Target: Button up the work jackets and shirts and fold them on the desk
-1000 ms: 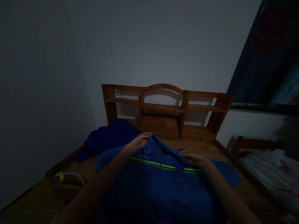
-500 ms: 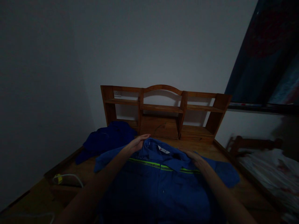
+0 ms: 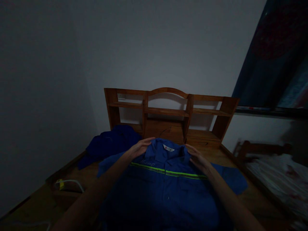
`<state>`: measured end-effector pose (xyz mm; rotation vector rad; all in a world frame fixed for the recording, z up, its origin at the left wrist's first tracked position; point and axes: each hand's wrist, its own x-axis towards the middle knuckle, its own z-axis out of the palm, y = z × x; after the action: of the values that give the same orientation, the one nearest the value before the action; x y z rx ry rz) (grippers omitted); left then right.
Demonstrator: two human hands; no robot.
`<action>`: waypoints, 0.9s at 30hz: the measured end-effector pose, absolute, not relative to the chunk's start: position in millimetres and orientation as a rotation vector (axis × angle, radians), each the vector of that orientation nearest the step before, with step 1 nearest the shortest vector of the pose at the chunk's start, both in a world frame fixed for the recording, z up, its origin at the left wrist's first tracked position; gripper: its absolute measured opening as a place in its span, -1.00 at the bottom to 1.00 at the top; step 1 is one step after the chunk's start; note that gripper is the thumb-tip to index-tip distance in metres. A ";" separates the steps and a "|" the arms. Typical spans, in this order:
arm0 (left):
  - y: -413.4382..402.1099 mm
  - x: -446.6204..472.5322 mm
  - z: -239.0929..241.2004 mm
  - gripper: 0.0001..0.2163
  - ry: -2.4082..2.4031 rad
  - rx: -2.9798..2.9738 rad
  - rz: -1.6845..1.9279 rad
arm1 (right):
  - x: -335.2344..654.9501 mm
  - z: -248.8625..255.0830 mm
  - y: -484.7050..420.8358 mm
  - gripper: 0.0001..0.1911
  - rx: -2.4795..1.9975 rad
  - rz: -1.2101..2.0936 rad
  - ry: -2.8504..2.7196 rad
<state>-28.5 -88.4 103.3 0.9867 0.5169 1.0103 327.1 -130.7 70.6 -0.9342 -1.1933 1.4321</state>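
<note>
A blue short-sleeved work shirt lies front up, with a yellow-green and grey stripe across its chest and a white label inside the collar. My left hand is at the left side of the collar, its fingers long and close together along the edge, closed on the cloth. On the collar's other side, my right hand holds the cloth with its fingers bent over the edge. Both thumbs are hard to make out in the dim light. The lower part of the shirt fades into shadow.
Darker blue clothing is heaped at the left on the wooden surface. Behind stands a wooden shelf unit against the wall. A pale cable with a yellow tag lies at the near left. White plastic lies at the right.
The right side of the collar has come up and toward the middle with my right hand, and the collar now stands more evenly. My left hand has barely moved.
</note>
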 end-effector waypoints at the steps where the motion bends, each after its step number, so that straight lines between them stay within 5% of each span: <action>1: -89.9 -27.7 104.6 -0.52 0.499 1.014 1.027 | 326.1 73.5 -132.8 -0.43 -0.918 1.427 -1.214; 8: -88.3 -19.0 102.8 -0.36 0.695 1.246 1.114 | 321.9 87.3 -145.1 -0.36 -0.845 1.528 -1.348; 16: -85.9 -25.5 103.5 -0.67 1.136 1.869 1.117 | 348.1 69.2 -132.9 -0.49 -1.149 1.336 -1.604; 21: -97.0 -26.3 100.8 -0.88 1.334 2.245 1.131 | 337.5 72.5 -153.1 -0.65 -1.424 0.650 -1.801; 27: -118.2 -11.2 115.1 -0.70 1.854 2.508 0.883 | 280.3 84.5 -193.7 -0.41 -1.693 -0.090 -2.155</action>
<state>-11.2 -118.2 115.1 2.5076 1.8543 0.8825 280.3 -193.7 84.5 -1.6934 -2.1546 -0.0901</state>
